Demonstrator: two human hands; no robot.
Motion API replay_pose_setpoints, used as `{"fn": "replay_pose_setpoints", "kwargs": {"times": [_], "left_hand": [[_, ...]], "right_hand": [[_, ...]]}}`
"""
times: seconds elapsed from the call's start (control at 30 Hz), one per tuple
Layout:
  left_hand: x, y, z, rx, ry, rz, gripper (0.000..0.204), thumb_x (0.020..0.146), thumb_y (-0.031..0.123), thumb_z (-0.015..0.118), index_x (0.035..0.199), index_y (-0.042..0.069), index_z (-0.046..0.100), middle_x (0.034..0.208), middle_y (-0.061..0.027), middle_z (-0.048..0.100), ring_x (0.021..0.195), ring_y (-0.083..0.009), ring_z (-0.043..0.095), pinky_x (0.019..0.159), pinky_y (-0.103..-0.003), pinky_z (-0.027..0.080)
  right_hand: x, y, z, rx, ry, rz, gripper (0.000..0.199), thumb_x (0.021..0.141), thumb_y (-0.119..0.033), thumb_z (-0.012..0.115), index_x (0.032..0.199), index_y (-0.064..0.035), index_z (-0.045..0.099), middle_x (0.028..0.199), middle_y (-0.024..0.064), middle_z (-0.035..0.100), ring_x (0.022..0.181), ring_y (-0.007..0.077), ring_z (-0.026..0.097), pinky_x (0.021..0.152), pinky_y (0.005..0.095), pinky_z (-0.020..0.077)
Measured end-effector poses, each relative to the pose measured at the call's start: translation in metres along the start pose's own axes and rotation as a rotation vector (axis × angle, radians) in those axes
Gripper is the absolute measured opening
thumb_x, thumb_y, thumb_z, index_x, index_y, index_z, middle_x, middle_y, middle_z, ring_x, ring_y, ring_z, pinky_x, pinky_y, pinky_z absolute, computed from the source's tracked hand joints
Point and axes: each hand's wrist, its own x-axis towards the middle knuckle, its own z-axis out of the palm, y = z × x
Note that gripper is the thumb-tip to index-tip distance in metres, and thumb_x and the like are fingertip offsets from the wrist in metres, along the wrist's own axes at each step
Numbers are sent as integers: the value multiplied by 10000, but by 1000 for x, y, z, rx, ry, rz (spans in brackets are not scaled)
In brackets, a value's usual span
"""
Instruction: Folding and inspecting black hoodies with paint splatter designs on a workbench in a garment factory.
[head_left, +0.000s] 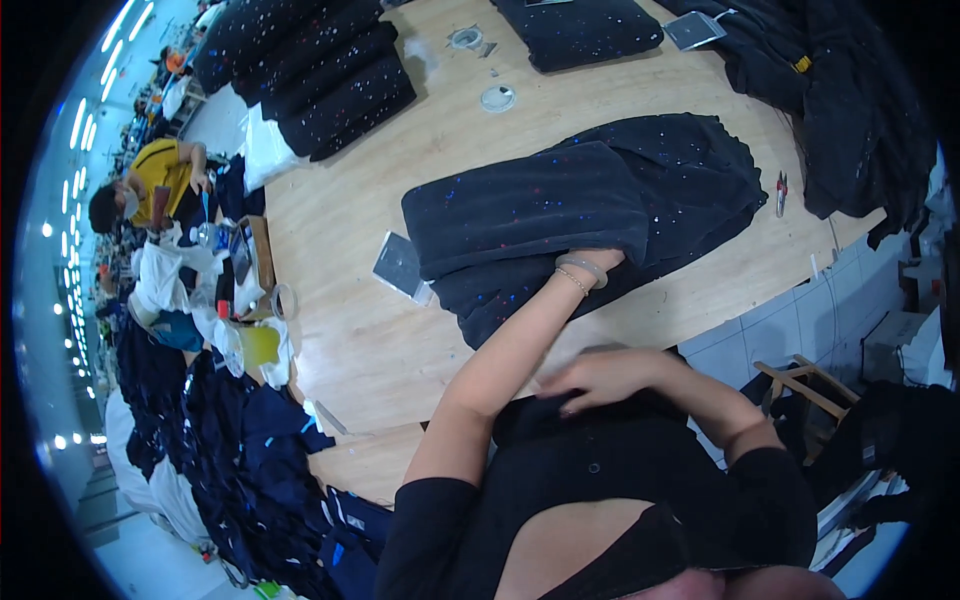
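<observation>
Garment [530, 195] of dark, speckled cloth partly covered the left hand [612, 259], grip impossible to tell; the right hand [606, 377] curved loosely, empty.

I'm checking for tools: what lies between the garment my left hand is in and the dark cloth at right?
Red snips lie on the table, right of the garment, in the head view.

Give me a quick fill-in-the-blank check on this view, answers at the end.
1. The hand tucked into the speckled garment is the person's ____ one.
2. The small snips lie to the ____ of that garment.
3. The co-worker at the far left wears a ____ top.

Missing words: left; right; yellow.
</observation>
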Motion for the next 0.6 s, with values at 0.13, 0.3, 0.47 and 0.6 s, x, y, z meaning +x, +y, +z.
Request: {"fn": "replay_pose_setpoints", "kwargs": {"times": [0.13, 0.3, 0.47, 0.6], "left_hand": [[4, 13, -7, -121, 23, -89, 415, 880, 329, 492, 1198, 78, 582, 1299, -129, 530, 1226, -309, 460, 1068, -425, 301], [0, 11, -4, 35, 59, -83, 367, 866, 276, 501, 1158, 81, 608, 1254, -180, 544, 1170, -331, 501, 1030, -429, 348], [-72, 62, -100, 272, 43, -41, 522, 727, 204, 677, 1212, 60, 550, 1207, -153, 522, 1181, -294, 452, 977, -437, 339], [-155, 42, -163, 271, 190, -418, 676, 590, -8, 653, 1234, 176, 566, 1174, -120, 466, 1087, -291, 454, 909, -409, 352]], "right_hand": [[-57, 40, -76, 291, 1053, 45, 332, 915, -316, 486, 934, -30, 654, 723, 62, 618, 657, 127, 612, 563, 203, 444], [16, 90, -101, -426, 1115, 581, 384, 911, -333, 525, 993, 36, 591, 948, 209, 608, 938, 379, 591, 808, 410, 455], [9, 71, -100, -477, 1324, 502, 228, 932, -263, 490, 986, -58, 575, 993, 180, 620, 928, 402, 591, 745, 480, 474], [16, 48, -100, -462, 1333, 484, 201, 949, -248, 468, 987, -73, 559, 874, 196, 650, 833, 422, 611, 683, 489, 480]]}}
